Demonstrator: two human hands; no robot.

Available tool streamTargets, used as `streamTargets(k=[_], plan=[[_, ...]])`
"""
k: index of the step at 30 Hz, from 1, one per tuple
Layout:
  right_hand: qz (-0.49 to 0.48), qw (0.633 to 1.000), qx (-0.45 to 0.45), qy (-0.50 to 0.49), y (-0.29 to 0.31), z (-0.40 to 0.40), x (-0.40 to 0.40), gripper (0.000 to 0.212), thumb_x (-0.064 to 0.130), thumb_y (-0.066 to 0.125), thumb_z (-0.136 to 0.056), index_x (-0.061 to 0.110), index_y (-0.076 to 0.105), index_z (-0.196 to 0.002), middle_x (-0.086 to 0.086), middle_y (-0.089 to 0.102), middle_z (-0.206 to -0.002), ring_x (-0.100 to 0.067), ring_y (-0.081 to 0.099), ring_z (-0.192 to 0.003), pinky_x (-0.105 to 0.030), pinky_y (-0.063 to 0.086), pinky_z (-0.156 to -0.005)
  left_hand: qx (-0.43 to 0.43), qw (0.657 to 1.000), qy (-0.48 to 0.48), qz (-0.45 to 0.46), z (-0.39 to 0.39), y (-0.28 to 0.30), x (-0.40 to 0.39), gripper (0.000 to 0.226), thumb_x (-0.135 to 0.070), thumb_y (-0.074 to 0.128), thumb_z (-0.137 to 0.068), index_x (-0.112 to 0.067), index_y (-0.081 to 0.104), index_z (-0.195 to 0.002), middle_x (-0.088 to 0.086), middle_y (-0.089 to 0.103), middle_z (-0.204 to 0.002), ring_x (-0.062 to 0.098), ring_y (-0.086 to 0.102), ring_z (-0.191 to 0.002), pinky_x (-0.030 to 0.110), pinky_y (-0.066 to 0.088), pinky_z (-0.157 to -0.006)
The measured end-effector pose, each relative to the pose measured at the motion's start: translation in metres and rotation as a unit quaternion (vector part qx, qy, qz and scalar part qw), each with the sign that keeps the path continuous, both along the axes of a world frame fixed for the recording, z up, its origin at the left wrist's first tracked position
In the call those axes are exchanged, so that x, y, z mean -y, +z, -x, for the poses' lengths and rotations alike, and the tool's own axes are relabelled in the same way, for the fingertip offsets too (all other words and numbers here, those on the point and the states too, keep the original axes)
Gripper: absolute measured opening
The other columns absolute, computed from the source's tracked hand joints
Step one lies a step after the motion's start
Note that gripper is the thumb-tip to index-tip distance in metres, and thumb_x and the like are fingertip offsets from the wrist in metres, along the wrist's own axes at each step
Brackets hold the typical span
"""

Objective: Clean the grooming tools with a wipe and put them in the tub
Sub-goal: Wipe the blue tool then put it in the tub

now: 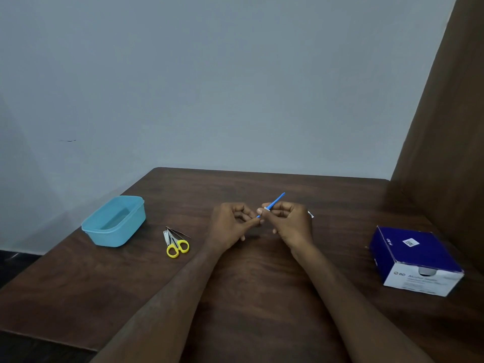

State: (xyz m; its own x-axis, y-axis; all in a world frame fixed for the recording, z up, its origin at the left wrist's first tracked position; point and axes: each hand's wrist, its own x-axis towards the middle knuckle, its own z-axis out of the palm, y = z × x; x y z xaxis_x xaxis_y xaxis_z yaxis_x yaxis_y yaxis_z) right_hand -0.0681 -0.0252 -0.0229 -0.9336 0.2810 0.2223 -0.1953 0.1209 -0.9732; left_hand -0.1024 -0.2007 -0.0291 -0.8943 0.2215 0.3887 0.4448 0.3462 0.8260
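**Wiping the blue tool, tub not yet filled**

I have both hands meeting over the middle of the table. My left hand [233, 221] pinches the near end of a thin blue tool [275, 203], fingers curled round it. My right hand [285, 221] is curled round the same tool a little further along, thumb and forefinger pressing a small pale wipe [266, 207] against the shaft. The far tip of the tool sticks up and away from the grip, tilted toward the wall. A scrap of something white [310, 214] shows just behind my right hand; I cannot tell whether it is a wrapper or part of the wipe.

Left of the grip, near but apart, lie yellow-handled scissors [178, 248], a nail clipper [166, 236] touching them, and what looks like a thin pair of tweezers [179, 232]. Further left stands the blue tub [115, 221], open; I can make out no tool in it. Well to the right of the grip sits the box of alcohol swabs [413, 260].

My judgement: I am on the first tool, mid-wipe. Nothing looks deposited yet, so this tool and the three on the table remain to be cleaned and dropped in.
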Motion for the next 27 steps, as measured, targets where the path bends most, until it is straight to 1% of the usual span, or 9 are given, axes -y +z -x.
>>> streamTargets(k=[5,9,12,15,18,21,23,25,27], plan=[[0.004,0.999,-0.003,-0.046,0.004,-0.002,0.002,0.015,0.03,0.094,-0.079,0.02,0.084,-0.086,0.006,0.08,-0.074,-0.003,0.068,-0.059,-0.019,0.05,-0.049,-0.008,1.0,0.006,0.027,0.001,0.001,0.0,0.017,-0.034,0.089,-0.086,-0.022,0.078,-0.082,-0.01,0.081,-0.079,0.029,0.068,-0.044,0.04,0.054,-0.046],[0.076,0.992,-0.014,-0.1,0.009,0.001,-0.005,0.015,0.029,0.094,-0.08,0.019,0.084,-0.087,0.008,0.081,-0.08,-0.003,0.061,-0.053,-0.019,0.047,-0.047,-0.008,1.0,0.006,0.029,0.002,0.0,0.0,0.012,-0.039,0.085,-0.09,-0.027,0.083,-0.088,-0.011,0.081,-0.082,0.022,0.068,-0.044,0.037,0.056,-0.053],[0.131,0.983,-0.016,-0.131,0.011,0.005,-0.015,0.019,0.028,0.094,-0.081,0.016,0.083,-0.091,0.009,0.082,-0.085,-0.004,0.06,-0.057,-0.02,0.047,-0.048,-0.027,0.999,0.001,0.045,0.004,-0.001,0.001,0.014,-0.043,0.079,-0.095,-0.032,0.086,-0.092,-0.015,0.081,-0.085,0.017,0.068,-0.044,0.036,0.06,-0.056],[0.186,0.969,-0.025,-0.159,0.011,0.008,-0.025,0.017,0.025,0.092,-0.083,0.015,0.082,-0.093,0.002,0.083,-0.09,-0.004,0.061,-0.06,-0.018,0.047,-0.049,-0.027,0.998,0.004,0.049,0.002,0.0,0.001,0.019,-0.043,0.076,-0.097,-0.03,0.085,-0.087,-0.015,0.08,-0.081,0.015,0.068,-0.044,0.029,0.055,-0.056],[0.19,0.966,-0.041,-0.172,0.011,0.01,-0.035,0.015,0.023,0.089,-0.087,0.014,0.081,-0.096,-0.003,0.082,-0.091,-0.004,0.053,-0.05,-0.019,0.044,-0.048,-0.027,0.999,0.009,0.038,0.001,0.002,0.001,0.025,-0.04,0.074,-0.1,-0.027,0.082,-0.08,-0.013,0.079,-0.077,0.015,0.066,-0.043,0.024,0.047,-0.053],[0.139,0.976,-0.056,-0.156,0.011,0.01,-0.033,0.01,0.02,0.088,-0.088,0.015,0.08,-0.092,0.001,0.082,-0.089,-0.004,0.062,-0.059,-0.02,0.049,-0.05,-0.018,0.999,0.004,0.04,0.001,0.002,-0.001,0.03,-0.04,0.07,-0.103,-0.024,0.079,-0.079,-0.01,0.078,-0.075,0.018,0.065,-0.043,0.024,0.048,-0.053],[0.121,0.985,-0.05,-0.114,0.007,0.009,-0.024,0.008,0.016,0.086,-0.089,0.013,0.079,-0.09,0.002,0.081,-0.086,-0.006,0.064,-0.059,-0.021,0.05,-0.052,-0.01,1.0,-0.004,0.026,0.002,0.001,-0.001,0.03,-0.039,0.068,-0.104,-0.023,0.079,-0.082,-0.01,0.079,-0.079,0.02,0.065,-0.043,0.027,0.051,-0.052],[0.098,0.994,-0.029,-0.048,0.001,0.007,-0.013,0.008,0.011,0.084,-0.09,0.006,0.078,-0.091,-0.003,0.079,-0.08,-0.009,0.066,-0.059,-0.023,0.052,-0.056,-0.009,1.0,-0.014,0.015,0.003,0.0,-0.001,0.03,-0.038,0.067,-0.105,-0.022,0.078,-0.082,-0.007,0.079,-0.078,0.019,0.063,-0.043,0.026,0.049,-0.051],[0.1,0.995,-0.017,0.003,-0.003,0.007,-0.005,0.012,0.009,0.084,-0.091,0.001,0.075,-0.092,-0.008,0.079,-0.079,-0.013,0.069,-0.064,-0.024,0.054,-0.06,-0.012,0.999,-0.024,0.03,0.005,-0.002,0.0,0.033,-0.042,0.068,-0.104,-0.022,0.077,-0.078,-0.003,0.077,-0.071,0.017,0.062,-0.043,0.024,0.044,-0.051]])
